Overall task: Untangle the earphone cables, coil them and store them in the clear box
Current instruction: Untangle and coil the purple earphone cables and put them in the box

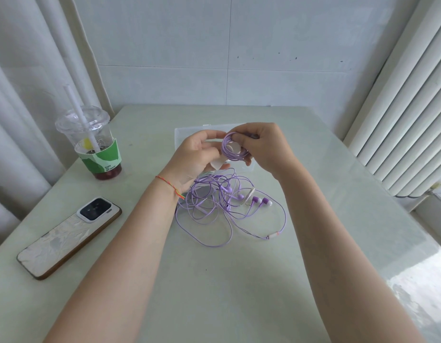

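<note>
Purple coil sits pinched in our right hand; our left hand curls beside it, apparently pinching a small pale piece we cannot identify. Behind both hands lies the clear box; below them, the tangled earphone cables. Loosening our pinch could let the coil spring apart.

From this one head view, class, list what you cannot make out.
- Clear box: mostly hidden behind both hands; contents unknown.
- Coiled cable: its ends hidden under the right hand.
- Tangled cables: number of earphone sets unclear; strands overlap.
- Left hand: white item against the palm unidentifiable.
</note>
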`<act>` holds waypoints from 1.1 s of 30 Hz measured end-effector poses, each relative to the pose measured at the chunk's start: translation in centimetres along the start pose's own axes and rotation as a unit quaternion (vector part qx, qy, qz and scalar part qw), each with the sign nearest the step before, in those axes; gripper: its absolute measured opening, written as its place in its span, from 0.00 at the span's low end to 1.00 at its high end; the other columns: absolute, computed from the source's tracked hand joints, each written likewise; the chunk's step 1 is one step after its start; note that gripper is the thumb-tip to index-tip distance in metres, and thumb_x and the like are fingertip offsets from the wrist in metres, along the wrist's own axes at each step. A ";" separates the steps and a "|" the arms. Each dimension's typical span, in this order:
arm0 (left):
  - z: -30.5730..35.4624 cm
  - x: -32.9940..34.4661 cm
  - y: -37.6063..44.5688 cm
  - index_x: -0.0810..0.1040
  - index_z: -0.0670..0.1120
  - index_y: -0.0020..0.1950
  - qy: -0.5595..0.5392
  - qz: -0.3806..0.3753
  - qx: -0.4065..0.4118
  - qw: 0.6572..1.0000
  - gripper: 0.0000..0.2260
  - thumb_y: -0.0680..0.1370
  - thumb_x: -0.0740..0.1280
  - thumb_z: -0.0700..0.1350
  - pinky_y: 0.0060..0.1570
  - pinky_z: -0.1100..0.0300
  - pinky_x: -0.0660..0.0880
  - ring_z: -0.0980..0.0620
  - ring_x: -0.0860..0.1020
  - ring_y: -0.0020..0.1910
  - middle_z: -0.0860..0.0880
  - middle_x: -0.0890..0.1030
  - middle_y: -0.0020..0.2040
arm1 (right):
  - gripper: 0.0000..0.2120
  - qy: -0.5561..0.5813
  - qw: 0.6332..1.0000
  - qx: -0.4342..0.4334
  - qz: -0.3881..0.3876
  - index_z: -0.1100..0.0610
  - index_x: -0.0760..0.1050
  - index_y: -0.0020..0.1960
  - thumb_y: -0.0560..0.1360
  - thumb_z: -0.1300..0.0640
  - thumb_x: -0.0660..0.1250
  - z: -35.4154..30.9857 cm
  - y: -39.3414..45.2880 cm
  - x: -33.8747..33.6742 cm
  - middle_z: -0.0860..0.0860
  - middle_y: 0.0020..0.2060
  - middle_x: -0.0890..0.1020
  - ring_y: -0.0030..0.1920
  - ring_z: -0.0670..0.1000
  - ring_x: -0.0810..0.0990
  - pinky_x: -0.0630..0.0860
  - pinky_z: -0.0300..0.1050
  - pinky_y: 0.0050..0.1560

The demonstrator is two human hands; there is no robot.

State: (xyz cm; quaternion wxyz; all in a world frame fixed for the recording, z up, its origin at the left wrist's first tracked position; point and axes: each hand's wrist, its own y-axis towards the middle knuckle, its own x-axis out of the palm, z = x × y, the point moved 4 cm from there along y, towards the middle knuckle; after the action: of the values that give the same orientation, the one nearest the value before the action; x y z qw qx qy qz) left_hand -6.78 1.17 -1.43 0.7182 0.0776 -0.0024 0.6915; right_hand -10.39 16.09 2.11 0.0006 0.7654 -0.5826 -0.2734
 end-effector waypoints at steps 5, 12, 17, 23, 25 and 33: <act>0.0 0.2 0.0 0.76 0.37 0.60 -0.021 0.002 -0.017 1.000 0.16 0.74 0.68 0.41 0.50 0.46 0.79 0.41 0.80 0.50 0.38 0.82 0.50 | 0.10 -0.005 1.000 -0.007 -0.001 0.54 0.83 0.42 0.76 0.64 0.65 -0.1 0.0 0.0 0.53 0.26 0.78 0.21 0.52 0.71 0.68 0.39 0.26; 0.2 0.2 -0.4 0.75 0.40 0.62 -0.025 -0.031 0.007 0.999 0.14 0.77 0.68 0.36 0.50 0.48 0.80 0.41 0.81 0.50 0.37 0.83 0.53 | 0.07 0.016 1.000 0.005 0.000 0.60 0.83 0.46 0.76 0.64 0.65 0.0 0.1 -0.2 0.54 0.29 0.80 0.23 0.53 0.73 0.71 0.42 0.28; 0.4 0.1 -0.4 0.74 0.39 0.64 -0.015 -0.025 0.008 1.000 0.21 0.71 0.70 0.37 0.48 0.48 0.80 0.42 0.82 0.48 0.40 0.84 0.51 | 0.06 0.110 0.993 0.037 -0.036 0.62 0.83 0.49 0.76 0.64 0.66 0.7 0.1 -0.2 0.58 0.37 0.81 0.31 0.55 0.76 0.75 0.43 0.29; 0.5 0.3 -0.6 0.72 0.40 0.64 -0.027 -0.039 0.005 0.999 0.23 0.70 0.71 0.37 0.49 0.48 0.80 0.43 0.82 0.48 0.42 0.83 0.52 | 0.07 0.214 0.968 0.085 -0.103 0.65 0.80 0.52 0.77 0.63 0.66 1.4 -0.3 -0.3 0.55 0.39 0.82 0.36 0.51 0.80 0.76 0.40 0.32; 0.6 0.3 -0.7 0.72 0.41 0.64 -0.024 -0.046 0.005 0.999 0.23 0.70 0.71 0.37 0.50 0.49 0.80 0.44 0.82 0.47 0.41 0.83 0.53 | 0.07 0.229 0.961 0.098 -0.122 0.65 0.80 0.53 0.77 0.63 0.66 1.6 -0.4 -0.3 0.56 0.39 0.83 0.36 0.50 0.80 0.77 0.39 0.33; 0.7 0.2 -0.7 0.73 0.44 0.62 0.005 -0.036 0.015 0.999 0.20 0.73 0.68 0.30 0.39 0.63 0.76 0.48 0.82 0.41 0.46 0.84 0.51 | 0.07 0.262 0.951 0.103 -0.130 0.64 0.79 0.51 0.78 0.62 0.64 1.7 -0.4 0.0 0.54 0.38 0.83 0.36 0.50 0.82 0.78 0.39 0.35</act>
State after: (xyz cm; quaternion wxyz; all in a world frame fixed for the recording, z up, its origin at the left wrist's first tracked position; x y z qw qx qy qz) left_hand -6.00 1.26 -0.79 0.7411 0.0851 0.0144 0.6658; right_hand -10.72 16.72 0.51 0.0391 0.8751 -0.4824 0.0006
